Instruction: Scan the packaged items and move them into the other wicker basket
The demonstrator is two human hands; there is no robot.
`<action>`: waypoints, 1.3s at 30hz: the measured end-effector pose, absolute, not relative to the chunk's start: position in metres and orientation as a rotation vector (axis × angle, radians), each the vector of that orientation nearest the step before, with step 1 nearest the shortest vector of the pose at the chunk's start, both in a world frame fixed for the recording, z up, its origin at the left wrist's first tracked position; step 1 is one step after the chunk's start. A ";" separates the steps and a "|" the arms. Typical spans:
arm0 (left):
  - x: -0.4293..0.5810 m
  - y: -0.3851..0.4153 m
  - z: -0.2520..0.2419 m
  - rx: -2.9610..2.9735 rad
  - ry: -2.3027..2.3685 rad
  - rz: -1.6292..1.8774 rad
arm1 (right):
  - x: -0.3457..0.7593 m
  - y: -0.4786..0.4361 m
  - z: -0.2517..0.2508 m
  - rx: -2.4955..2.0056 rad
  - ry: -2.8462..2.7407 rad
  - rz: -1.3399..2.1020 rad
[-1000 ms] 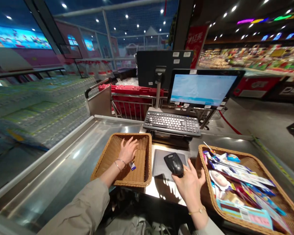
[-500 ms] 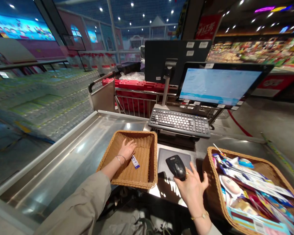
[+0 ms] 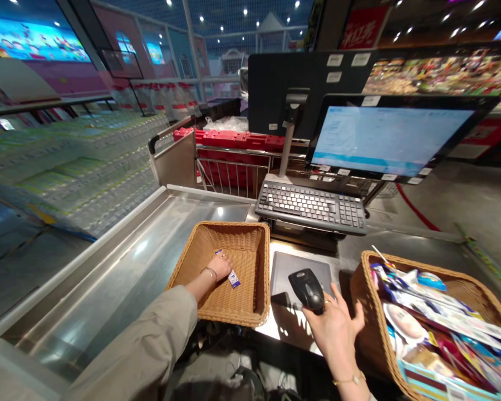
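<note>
In the wicker basket (image 3: 262, 317) in front of me, my left hand (image 3: 222, 267) rests on the basket floor. Its fingers are curled over a narrow blue-and-white packet (image 3: 234, 278), both ends of which stick out past the hand. My right hand (image 3: 336, 326) grips the end of a black barcode scanner (image 3: 307, 289) between thumb and fingers, with the other fingers spread apart. The scanner is above a grey pad (image 3: 281, 267) on the counter.
A second wicker basket (image 3: 365, 278) at the right holds several packaged goods. A keyboard (image 3: 311, 206) and a lit monitor (image 3: 388, 136) stand behind the pad. The metal counter (image 3: 150, 245) runs left, with its raised edge along the side. A shopping cart (image 3: 234, 170) stands beyond.
My left hand has lowered and its spread fingers have closed over the packet in the basket. My right hand still holds the scanner. The view has shifted slightly.
</note>
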State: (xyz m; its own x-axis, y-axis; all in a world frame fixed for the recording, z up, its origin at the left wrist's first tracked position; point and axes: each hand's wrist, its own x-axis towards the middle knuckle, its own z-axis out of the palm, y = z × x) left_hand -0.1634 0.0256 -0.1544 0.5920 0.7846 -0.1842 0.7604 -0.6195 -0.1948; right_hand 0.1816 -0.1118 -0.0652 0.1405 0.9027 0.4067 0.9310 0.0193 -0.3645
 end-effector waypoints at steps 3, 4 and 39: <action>-0.161 0.026 -0.157 -2.730 -1.285 0.422 | 0.182 -0.112 -0.066 -1.873 -1.750 -0.071; -0.160 0.026 -0.157 -2.739 -1.274 0.430 | 0.182 -0.112 -0.066 -1.877 -1.746 -0.074; -0.124 0.001 -0.132 -2.562 -1.880 0.502 | 0.194 -0.118 -0.068 -1.963 -1.729 -0.055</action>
